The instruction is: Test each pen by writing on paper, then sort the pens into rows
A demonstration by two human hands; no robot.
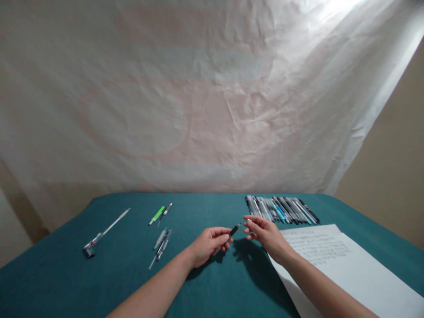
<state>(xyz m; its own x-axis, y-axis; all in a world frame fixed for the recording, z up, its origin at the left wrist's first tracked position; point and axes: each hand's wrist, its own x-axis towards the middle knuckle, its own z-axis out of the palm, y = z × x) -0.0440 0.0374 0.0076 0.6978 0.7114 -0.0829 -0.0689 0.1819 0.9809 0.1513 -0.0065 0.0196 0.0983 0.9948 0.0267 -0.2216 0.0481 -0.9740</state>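
Near the middle of the table, my left hand [210, 244] is closed around a pen [235, 229]. The pen's black grip and narrow tip stick out past the fingers, pointing up and to the right. Just beyond that tip, my right hand [267, 236] pinches a small silvery piece [249, 220], which looks like a pen part but is too small to name surely. A short gap separates the piece from the pen's tip. The rest of the pen is hidden in my left palm.
A row of pens [281, 210] lies at the back right, above handwritten paper sheets [331, 265]. Left of my hands are a green highlighter [157, 215], thin pen parts [161, 244] and a long clear stick-like item [114, 223] with a dark end. A pale sheet [198, 97] hangs behind the table.
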